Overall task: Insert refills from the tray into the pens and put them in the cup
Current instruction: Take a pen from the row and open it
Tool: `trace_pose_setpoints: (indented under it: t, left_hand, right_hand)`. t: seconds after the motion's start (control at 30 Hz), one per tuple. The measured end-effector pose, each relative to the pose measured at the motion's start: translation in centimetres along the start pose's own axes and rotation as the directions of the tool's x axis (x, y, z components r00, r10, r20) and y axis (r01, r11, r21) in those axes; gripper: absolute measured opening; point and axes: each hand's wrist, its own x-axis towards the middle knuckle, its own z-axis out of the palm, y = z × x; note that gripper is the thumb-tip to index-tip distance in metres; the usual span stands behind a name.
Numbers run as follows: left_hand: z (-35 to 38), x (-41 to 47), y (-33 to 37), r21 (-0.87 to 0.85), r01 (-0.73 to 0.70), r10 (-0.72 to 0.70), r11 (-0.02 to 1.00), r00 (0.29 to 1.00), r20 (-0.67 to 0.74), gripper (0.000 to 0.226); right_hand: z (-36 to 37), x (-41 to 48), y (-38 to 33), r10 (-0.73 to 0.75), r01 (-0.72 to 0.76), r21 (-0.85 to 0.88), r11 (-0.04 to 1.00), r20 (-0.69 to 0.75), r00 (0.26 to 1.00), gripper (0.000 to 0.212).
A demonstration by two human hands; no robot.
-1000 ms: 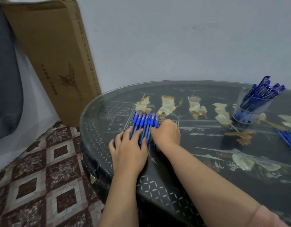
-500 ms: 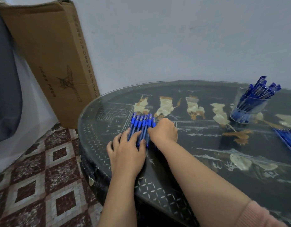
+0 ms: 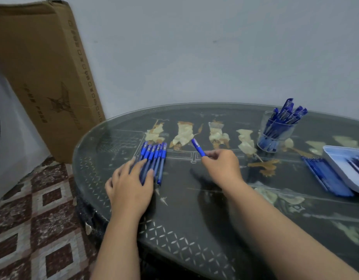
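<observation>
— On the left side of the glass-topped table [image 3: 194, 229], my left hand [image 3: 130, 184] lies with its fingers nearly straight. It presses on the row of blue pens [image 3: 154, 158] so they sit side by side. My right hand [image 3: 223, 168] pinches a single pen [image 3: 197, 147] by its lower end between thumb and fingertips. The other end points up and away, and it seems to be off the glass.

— And the refills?

— Well over to the right, in the white tray [image 3: 340, 164]. The dark strands inside look like refills, though they're blurred. A blue bundle [image 3: 326, 176] lies just beside the tray; pens or refills, I can't tell. The clear cup [image 3: 275, 136], already holding a bunch of pens, stands behind them.

— What could go wrong?

— I'm holding the pen only at its end, so it could swivel or slip as I carry it across. If I lift my left hand carelessly, the row may roll towards the table's edge, which is near. The cup also looks crowded, and a clumsy drop could tip it.
</observation>
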Motion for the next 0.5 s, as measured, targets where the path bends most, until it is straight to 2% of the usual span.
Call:
trace_pose_setpoints:
  t: [0.07,0.13,0.27,0.33,0.4,0.5]
  left_hand:
    - [-0.4,0.1,0.5,-0.018,-0.002,0.001,1.000,0.999,-0.048,0.041]
    - [-0.6,0.1,1.7,-0.051,-0.036,0.029,0.998,0.992,-0.123,0.041]
    - [0.8,-1.0,5.8,-0.165,-0.193,0.167,0.967,0.973,-0.159,0.040]
    - [2.2,-2.3,8.6,-0.216,-0.290,0.270,0.933,0.956,-0.116,0.041]
    - [3.7,-3.8,11.4,-0.245,-0.370,0.378,0.896,0.926,-0.016,0.041]
    - [5.8,-5.7,15.1,-0.277,-0.473,0.518,0.837,0.847,0.121,0.043]
  right_hand:
    - [-2.8,-0.6,2.5,-0.031,0.031,0.003,1.000,-0.023,0.999,0.020]
    - [-5.8,-1.2,5.1,-0.088,0.084,-0.077,0.993,-0.048,0.995,0.024]
    - [-11.2,-2.6,9.5,-0.217,0.192,-0.216,0.957,-0.100,0.971,0.033]
    - [-13.2,-3.0,11.1,-0.310,0.270,-0.276,0.923,-0.112,0.944,0.032]
    - [-14.5,-3.0,12.5,-0.406,0.346,-0.329,0.879,-0.132,0.904,0.032]
    - [-16.1,-2.8,14.3,-0.485,0.412,-0.365,0.835,-0.137,0.864,0.034]
